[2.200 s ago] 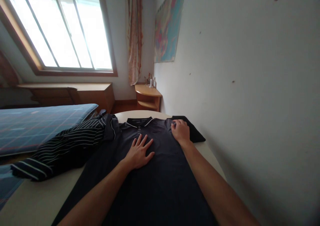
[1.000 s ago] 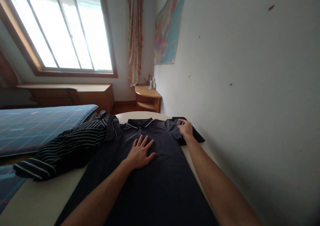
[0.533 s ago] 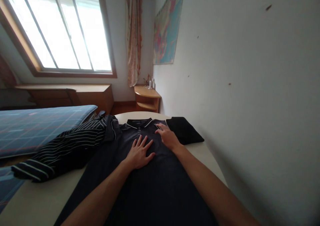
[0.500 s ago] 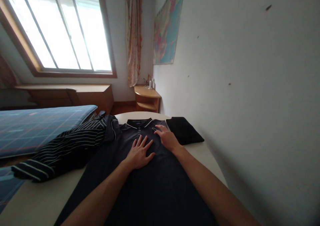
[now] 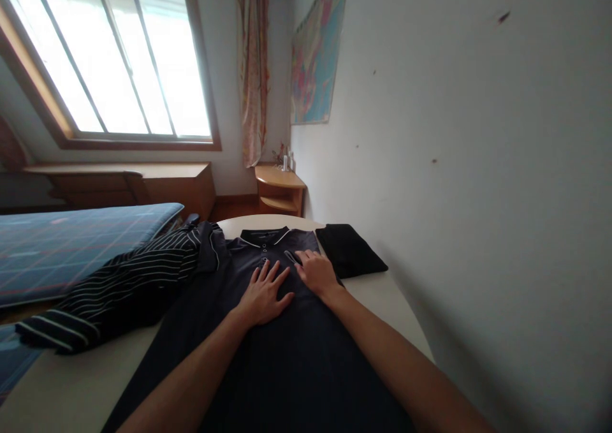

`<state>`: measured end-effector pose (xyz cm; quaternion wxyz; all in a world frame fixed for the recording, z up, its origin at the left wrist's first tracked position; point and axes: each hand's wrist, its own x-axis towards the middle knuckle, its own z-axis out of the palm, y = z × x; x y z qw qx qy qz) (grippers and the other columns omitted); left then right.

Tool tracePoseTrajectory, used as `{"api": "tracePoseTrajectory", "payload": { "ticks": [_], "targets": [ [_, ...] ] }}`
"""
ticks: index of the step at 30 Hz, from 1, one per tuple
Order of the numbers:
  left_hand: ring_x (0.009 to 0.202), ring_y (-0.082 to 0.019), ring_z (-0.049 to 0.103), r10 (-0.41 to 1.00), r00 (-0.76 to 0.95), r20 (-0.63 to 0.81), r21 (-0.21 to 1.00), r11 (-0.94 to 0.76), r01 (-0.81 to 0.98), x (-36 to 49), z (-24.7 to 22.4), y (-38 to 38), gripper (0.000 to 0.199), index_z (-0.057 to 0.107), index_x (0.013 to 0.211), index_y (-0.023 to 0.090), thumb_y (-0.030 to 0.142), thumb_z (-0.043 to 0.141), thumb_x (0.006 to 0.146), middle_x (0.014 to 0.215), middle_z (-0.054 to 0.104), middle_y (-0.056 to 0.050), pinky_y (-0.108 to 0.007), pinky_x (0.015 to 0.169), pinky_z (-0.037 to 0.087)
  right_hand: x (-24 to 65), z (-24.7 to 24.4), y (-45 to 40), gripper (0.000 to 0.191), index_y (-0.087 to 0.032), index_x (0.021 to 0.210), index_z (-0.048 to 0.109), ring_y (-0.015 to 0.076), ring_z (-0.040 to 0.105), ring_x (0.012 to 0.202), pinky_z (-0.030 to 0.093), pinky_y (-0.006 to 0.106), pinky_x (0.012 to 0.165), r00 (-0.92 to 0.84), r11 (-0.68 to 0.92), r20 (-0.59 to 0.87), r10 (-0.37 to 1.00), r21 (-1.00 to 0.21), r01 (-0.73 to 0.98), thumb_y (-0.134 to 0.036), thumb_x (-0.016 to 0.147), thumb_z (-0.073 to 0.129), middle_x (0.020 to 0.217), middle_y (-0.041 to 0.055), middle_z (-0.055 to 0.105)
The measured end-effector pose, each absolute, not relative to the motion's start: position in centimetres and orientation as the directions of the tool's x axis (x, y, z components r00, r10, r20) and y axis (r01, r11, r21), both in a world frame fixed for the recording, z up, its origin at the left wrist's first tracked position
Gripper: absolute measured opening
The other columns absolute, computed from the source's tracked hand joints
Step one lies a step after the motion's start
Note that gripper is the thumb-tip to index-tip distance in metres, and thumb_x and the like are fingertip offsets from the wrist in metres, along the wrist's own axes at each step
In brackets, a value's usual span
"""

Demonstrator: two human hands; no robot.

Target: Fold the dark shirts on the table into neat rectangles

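Note:
A dark polo shirt (image 5: pixel 287 350) lies front up on a round pale table, its white-edged collar (image 5: pixel 265 235) at the far end and a short row of buttons below it. Flat on its chest rests my left hand (image 5: pixel 265 296), fingers spread. My right hand (image 5: pixel 315 272) lies on the other side of the chest, fingers slightly bent over the cloth, beside a small light-edged trim (image 5: pixel 291 256). Its thumb is partly hidden; I see nothing lifted in it. The shirt's lower part runs out of view beneath my forearms.
Left of the shirt lies a black-and-white striped garment (image 5: pixel 138 267), hanging past the table edge (image 5: pixel 81 382). A folded black cloth (image 5: pixel 354 251) sits at the right near the wall. Beyond are a blue plaid mattress (image 5: pixel 86 242) and a corner shelf (image 5: pixel 281 178).
My right hand has drawn back slightly toward me, and its fingers are closer together, uncovering more of the trim. My left hand stays on the chest. The view has shifted slightly.

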<state>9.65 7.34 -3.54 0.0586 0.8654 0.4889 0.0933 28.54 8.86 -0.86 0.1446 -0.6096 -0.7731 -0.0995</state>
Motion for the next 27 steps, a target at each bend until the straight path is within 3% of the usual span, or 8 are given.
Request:
{"api": "tracePoseTrajectory", "payload": {
  "ticks": [3, 6, 9, 14, 17, 19, 22, 27],
  "targets": [
    [0.151, -0.034, 0.008, 0.865, 0.487, 0.117, 0.203, -0.501, 0.841, 9.7, -3.7, 7.4, 0.072, 0.028, 0.156, 0.027, 0.060, 0.044, 0.094, 0.164, 0.022, -0.005, -0.055, 0.121, 0.013, 28.6, -2.0, 8.4, 0.053, -0.016, 0.145, 0.048, 0.0267, 0.050, 0.128, 0.035, 0.038, 0.108, -0.204, 0.245, 0.336, 0.920, -0.084, 0.966, -0.040, 0.097, 0.051, 0.141, 0.0140, 0.055],
    [0.151, -0.033, 0.009, 0.869, 0.478, 0.128, 0.203, -0.495, 0.845, 9.8, -3.9, 7.5, 0.071, 0.029, 0.156, 0.027, 0.058, 0.045, 0.094, 0.163, 0.024, -0.005, -0.054, 0.121, 0.014, 28.9, -2.8, 8.1, 0.056, -0.011, 0.145, 0.048, 0.0262, 0.043, 0.136, 0.031, 0.036, 0.113, -0.185, 0.231, 0.282, 0.942, -0.141, 0.963, -0.041, 0.098, 0.048, 0.147, 0.0154, 0.051],
    [0.151, -0.034, 0.010, 0.868, 0.479, 0.130, 0.202, -0.497, 0.844, 9.7, -3.9, 7.5, 0.069, 0.030, 0.156, 0.028, 0.058, 0.045, 0.095, 0.163, 0.025, -0.005, -0.054, 0.121, 0.014, 29.1, -2.6, 8.0, 0.044, -0.013, 0.136, 0.058, 0.0247, 0.051, 0.128, 0.039, 0.032, 0.105, -0.176, 0.221, 0.289, 0.941, -0.131, 0.966, -0.034, 0.099, 0.046, 0.137, 0.0137, 0.059],
    [0.151, -0.033, 0.009, 0.863, 0.489, 0.123, 0.206, -0.505, 0.838, 9.6, -3.8, 7.5, 0.066, 0.033, 0.155, 0.031, 0.058, 0.044, 0.095, 0.163, 0.024, -0.005, -0.054, 0.120, 0.015, 29.1, -1.4, 8.0, 0.029, -0.014, 0.112, 0.069, 0.0237, 0.062, 0.103, 0.047, 0.030, 0.085, -0.211, 0.210, 0.277, 0.938, 0.033, 0.977, -0.018, 0.097, 0.044, 0.107, 0.0140, 0.071],
    [0.151, -0.033, 0.010, 0.862, 0.491, 0.127, 0.210, -0.507, 0.836, 9.6, -3.9, 7.4, 0.065, 0.034, 0.154, 0.031, 0.058, 0.044, 0.095, 0.163, 0.024, -0.005, -0.055, 0.120, 0.015, 29.2, -1.1, 8.2, 0.029, -0.014, 0.105, 0.070, 0.0238, 0.063, 0.100, 0.048, 0.031, 0.083, -0.233, 0.220, 0.256, 0.938, 0.079, 0.972, -0.012, 0.096, 0.042, 0.104, 0.0142, 0.071],
    [0.151, -0.034, 0.011, 0.862, 0.488, 0.134, 0.209, -0.506, 0.837, 9.6, -3.9, 7.5, 0.065, 0.035, 0.154, 0.030, 0.057, 0.045, 0.095, 0.163, 0.026, -0.005, -0.055, 0.120, 0.016, 29.4, -1.2, 8.2, 0.029, -0.015, 0.105, 0.070, 0.0236, 0.063, 0.101, 0.047, 0.031, 0.085, -0.228, 0.225, 0.267, 0.936, 0.044, 0.973, -0.014, 0.097, 0.042, 0.105, 0.0131, 0.071],
    [0.148, -0.033, 0.026, 0.866, 0.464, 0.186, 0.198, -0.495, 0.846, 9.8, -3.4, 7.8, 0.063, 0.038, 0.152, 0.027, 0.052, 0.048, 0.095, 0.157, 0.039, -0.006, -0.052, 0.119, 0.020, 29.9, -1.3, 7.9, 0.029, -0.016, 0.115, 0.068, 0.0223, 0.061, 0.107, 0.046, 0.029, 0.089, -0.212, 0.239, 0.290, 0.933, -0.060, 0.969, -0.020, 0.097, 0.045, 0.112, 0.0112, 0.070],
    [0.124, -0.030, 0.053, 0.856, 0.429, 0.287, 0.164, -0.485, 0.859, 11.0, -2.2, 9.9, 0.056, 0.046, 0.148, 0.020, 0.040, 0.051, 0.095, 0.131, 0.062, -0.012, -0.044, 0.110, 0.033, 31.0, -1.4, 6.7, 0.034, -0.018, 0.125, 0.063, 0.0202, 0.059, 0.112, 0.045, 0.027, 0.093, -0.259, 0.313, 0.269, 0.928, -0.183, 0.932, -0.020, 0.095, 0.048, 0.124, 0.0088, 0.066]
  ]
}}
